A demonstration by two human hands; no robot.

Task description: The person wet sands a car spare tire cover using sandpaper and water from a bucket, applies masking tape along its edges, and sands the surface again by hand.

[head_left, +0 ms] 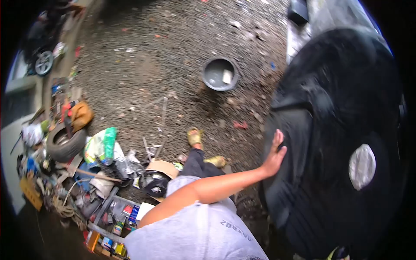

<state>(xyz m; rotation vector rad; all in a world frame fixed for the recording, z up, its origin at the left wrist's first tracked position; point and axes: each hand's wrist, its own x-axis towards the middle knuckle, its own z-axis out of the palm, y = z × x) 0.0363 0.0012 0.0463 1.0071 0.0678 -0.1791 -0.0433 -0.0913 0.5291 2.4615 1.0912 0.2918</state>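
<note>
My left hand (274, 155) reaches across my body to the right, fingers extended. It lies against the near edge of a large, glossy black curved panel (320, 173), which looks like vehicle bodywork. A silvery oval patch (362, 167) stands out on the panel's surface. My right hand does not show clearly; a small yellowish and black shape (339, 253) at the bottom edge is too cut off to name.
A grey bucket (211, 79) with a pale block (227, 76) in it stands on gravel ground. To the left lie a tyre (66, 145), bags and mixed scrap. A crate (106, 232) of small containers sits near my side. Clear plastic sheeting (340, 15) is beyond the panel.
</note>
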